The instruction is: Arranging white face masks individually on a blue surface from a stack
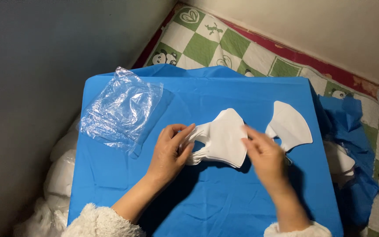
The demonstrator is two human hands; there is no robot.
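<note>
Both hands, left hand point(168, 147) and right hand point(264, 153), are pinching a stack of soft white folded face masks point(220, 138) at its side edges. Light and floppy, it looks best gripped there. Another white mask point(290, 125) is lying just right.

Fluffy cream-white fleece sleeves point(97, 221) on both forearms, bare hands

We see the left hand point(168, 151) and the right hand point(265, 153) gripping a stack of white masks point(222, 138) from either side above a blue sheet point(207, 193). A single white mask point(289, 125) lies just beside the right hand, and a crumpled clear plastic bag point(121, 109) rests well to the left.
</note>
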